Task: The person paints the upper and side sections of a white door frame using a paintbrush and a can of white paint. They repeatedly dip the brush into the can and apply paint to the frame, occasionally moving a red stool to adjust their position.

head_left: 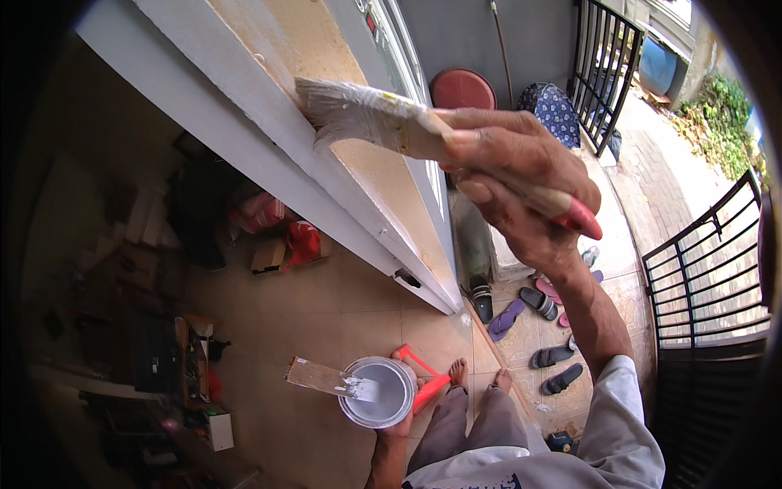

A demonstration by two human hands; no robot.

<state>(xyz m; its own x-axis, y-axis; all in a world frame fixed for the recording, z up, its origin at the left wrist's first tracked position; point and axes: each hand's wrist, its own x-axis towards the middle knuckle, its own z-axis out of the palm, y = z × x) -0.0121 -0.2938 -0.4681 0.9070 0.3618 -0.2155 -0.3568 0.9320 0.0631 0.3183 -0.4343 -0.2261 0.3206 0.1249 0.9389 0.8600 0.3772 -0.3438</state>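
Observation:
My right hand (529, 175) grips a flat paintbrush (350, 114) by its wooden handle, whose tip is red. Its bristles are coated in whitish paint and lie over the beige strip of a tall door or frame (399, 196); contact looks likely. White and grey bands border that strip. Lower down, my left hand (397, 428) supports a round paint can (352, 414) of pale grey paint from the side and below. A flat wooden stick (316, 376), smeared with paint at one end, rests across the can's rim.
A bright orange-red frame-like object (432, 393) stands near my bare feet. To the right, several sandals (507, 319) lie on the tiles, with a black metal gate (705, 269) beyond. A red round stool top (463, 88) is behind my hand. Clutter (191, 359) fills the dark room left.

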